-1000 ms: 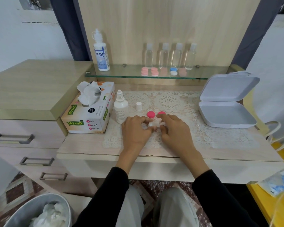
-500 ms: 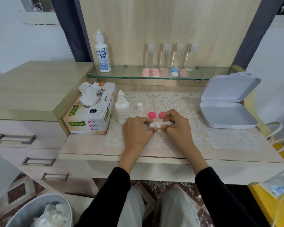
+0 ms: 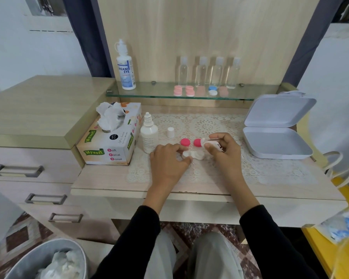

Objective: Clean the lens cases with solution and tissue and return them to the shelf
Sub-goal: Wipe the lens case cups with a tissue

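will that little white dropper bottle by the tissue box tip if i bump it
Probably: the dropper bottle stands tall and narrow on a lace mat. It looks like light plastic, so a nudge would likely topple it. A white cap stands apart beside it, so a fall might leak.

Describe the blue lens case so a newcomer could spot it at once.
Find the glass shelf, where four clear bottles stand in a row. Small round cases lie in front of them. The blue lens case is the only blue and white one; the pink cases lie on both sides.
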A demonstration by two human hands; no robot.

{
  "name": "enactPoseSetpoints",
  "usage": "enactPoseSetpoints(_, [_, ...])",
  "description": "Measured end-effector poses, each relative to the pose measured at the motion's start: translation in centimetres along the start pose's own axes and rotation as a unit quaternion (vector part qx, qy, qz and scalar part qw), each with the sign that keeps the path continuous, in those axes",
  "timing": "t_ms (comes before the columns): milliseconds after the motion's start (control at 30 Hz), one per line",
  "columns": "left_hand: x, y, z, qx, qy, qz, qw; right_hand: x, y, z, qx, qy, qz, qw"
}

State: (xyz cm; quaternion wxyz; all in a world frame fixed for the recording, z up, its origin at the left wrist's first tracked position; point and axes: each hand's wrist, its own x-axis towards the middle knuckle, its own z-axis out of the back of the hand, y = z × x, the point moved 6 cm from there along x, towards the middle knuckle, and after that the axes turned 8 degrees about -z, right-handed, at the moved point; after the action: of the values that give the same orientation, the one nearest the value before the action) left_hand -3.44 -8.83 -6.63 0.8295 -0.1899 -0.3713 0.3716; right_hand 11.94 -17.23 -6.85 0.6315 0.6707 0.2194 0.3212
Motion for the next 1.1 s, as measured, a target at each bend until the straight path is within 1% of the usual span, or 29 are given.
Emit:
enactPoseSetpoints(267, [0.1,-0.2,-0.4,0.037,0.025,0.000,0.999,0.1,-0.4,0.1,-0.003,-0.007,-0.007,1.000])
enactPoseSetpoints(400, [0.3,0.0,-0.5,0.048,0.053,0.000,0.997,0.0,-0.2,0.4,-0.012,-0.029,-0.008,0.999])
enactPoseSetpoints(533, [0.1,0.4,-0.3,0.019,0.083,-0.011,0.996,-0.4,0.7,0.2,-0.045,-0.031,0.025,0.998])
enactPoseSetpoints(633, [-0.4,0.8,0.2,-0.039,0.099,-0.023,0.994,-0.7,1.0,0.0,-0.070,-0.034,0.047,0.996])
enactPoseSetpoints(700, [-0.9,0.9,0.9,-0.081,0.089,-0.029,0.992,-0.8,1.1,-0.1,-0.090,-0.034,0.058,0.994])
enactPoseSetpoints(800, [-1.9,1.3,2.6,-0.115,0.039,-0.034,0.992,-1.1,1.6,-0.4,-0.143,-0.041,0.101,0.984])
enactPoseSetpoints(967, [-3.6,2.5,5.5,-0.124,0.003,-0.049,0.991,-1.9,2.6,-1.5,-0.229,-0.029,0.195,0.953])
enactPoseSetpoints(1100, [-4.8,4.1,8.4,-0.125,-0.040,-0.046,0.990,-2.9,2.7,-3.4,-0.232,0.000,0.217,0.948])
